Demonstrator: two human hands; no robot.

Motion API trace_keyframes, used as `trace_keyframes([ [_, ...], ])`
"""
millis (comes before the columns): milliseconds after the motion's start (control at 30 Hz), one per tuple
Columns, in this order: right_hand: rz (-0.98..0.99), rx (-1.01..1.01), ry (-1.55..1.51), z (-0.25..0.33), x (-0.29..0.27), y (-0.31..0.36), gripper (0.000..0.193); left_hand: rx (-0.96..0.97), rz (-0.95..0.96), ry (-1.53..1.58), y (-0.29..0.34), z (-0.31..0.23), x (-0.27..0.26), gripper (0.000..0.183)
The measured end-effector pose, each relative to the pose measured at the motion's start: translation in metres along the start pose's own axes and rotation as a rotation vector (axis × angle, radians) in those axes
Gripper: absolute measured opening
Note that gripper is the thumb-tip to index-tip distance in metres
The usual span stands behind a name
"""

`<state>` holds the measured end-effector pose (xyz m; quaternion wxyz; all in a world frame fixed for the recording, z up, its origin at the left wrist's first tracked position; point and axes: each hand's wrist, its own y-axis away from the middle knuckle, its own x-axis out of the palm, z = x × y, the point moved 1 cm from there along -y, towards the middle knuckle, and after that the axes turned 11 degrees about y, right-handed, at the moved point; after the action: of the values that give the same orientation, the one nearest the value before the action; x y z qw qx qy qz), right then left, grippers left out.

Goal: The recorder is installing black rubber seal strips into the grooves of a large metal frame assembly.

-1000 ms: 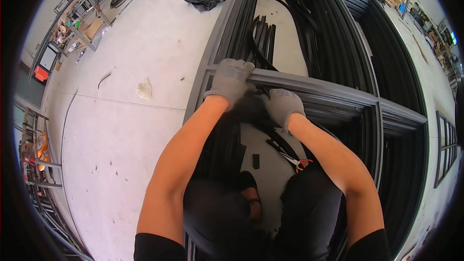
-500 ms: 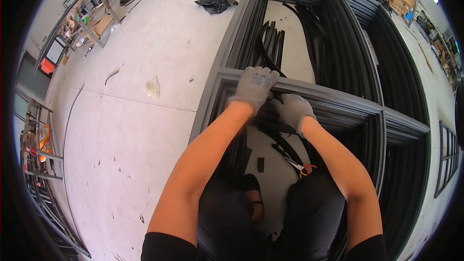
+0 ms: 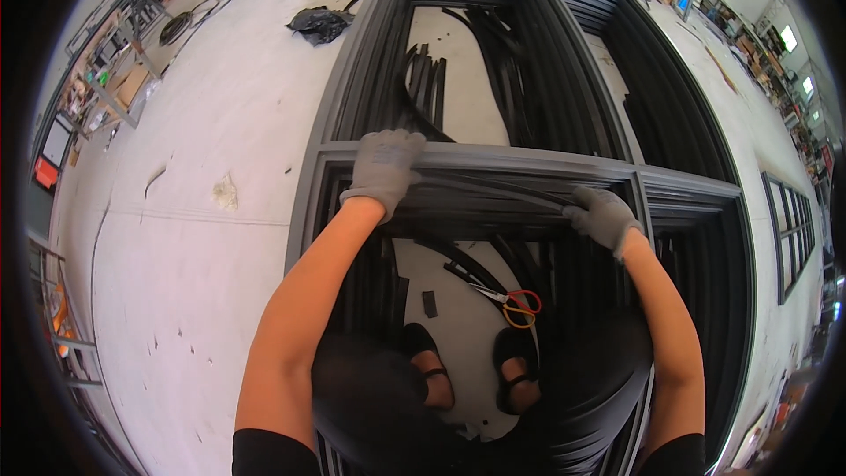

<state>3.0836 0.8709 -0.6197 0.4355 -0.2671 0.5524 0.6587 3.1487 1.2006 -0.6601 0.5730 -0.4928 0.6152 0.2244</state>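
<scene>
A black flexible strip (image 3: pixel 507 189) stretches along the inner side of a grey metal frame's crossbar (image 3: pixel 529 159). My left hand (image 3: pixel 385 166), in a grey work glove, is closed over the strip's left end at the frame's left corner. At the right, my gloved right hand (image 3: pixel 606 219) pinches the strip near the crossbar's other end. Scissors (image 3: pixel 509 300) with one red and one yellow handle lie inside the frame opening, beyond my feet. Beside them rests a small black piece (image 3: pixel 429 303).
Stacked frames surround my legs, with upright members on both sides. Loose black strips (image 3: pixel 429 88) lie in the far opening. A black plastic bag (image 3: pixel 319 26) sits on the floor at left. Another frame (image 3: pixel 790 234) lies at far right, and a metal rack (image 3: pixel 123 92) stands at far left.
My right hand has moved right along the crossbar, away from my left hand, and the strip now spans between them. The whole view has shifted, and the scissors show more fully.
</scene>
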Motion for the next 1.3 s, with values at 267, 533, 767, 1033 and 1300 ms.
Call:
trace_keyframes([
  [267, -0.404, -0.105, 0.674, -0.001, 0.033, -0.036, 0.028, -0.071, 0.275, 0.033, -0.031, -0.052, 0.011, 0.066],
  [533, -0.544, -0.067, 0.802, 0.002, 0.028, -0.046, 0.016, -0.009, 0.134, 0.017, -0.038, -0.068, 0.037, 0.055],
  [767, -0.723, -0.006, 0.676, 0.017, 0.017, -0.049, 0.014, 0.001, 0.114, -0.051, -0.039, -0.072, 0.031, 0.049],
  [1033, -0.855, 0.243, -0.410, -0.008, 0.059, -0.045, 0.029, -0.113, 0.232, -0.061, -0.045, -0.082, 0.028, 0.055],
  [1300, -0.621, 0.291, -2.147, -0.016, 0.075, -0.062, 0.029, -0.100, 0.222, -0.089, -0.044, -0.080, 0.026, 0.053],
])
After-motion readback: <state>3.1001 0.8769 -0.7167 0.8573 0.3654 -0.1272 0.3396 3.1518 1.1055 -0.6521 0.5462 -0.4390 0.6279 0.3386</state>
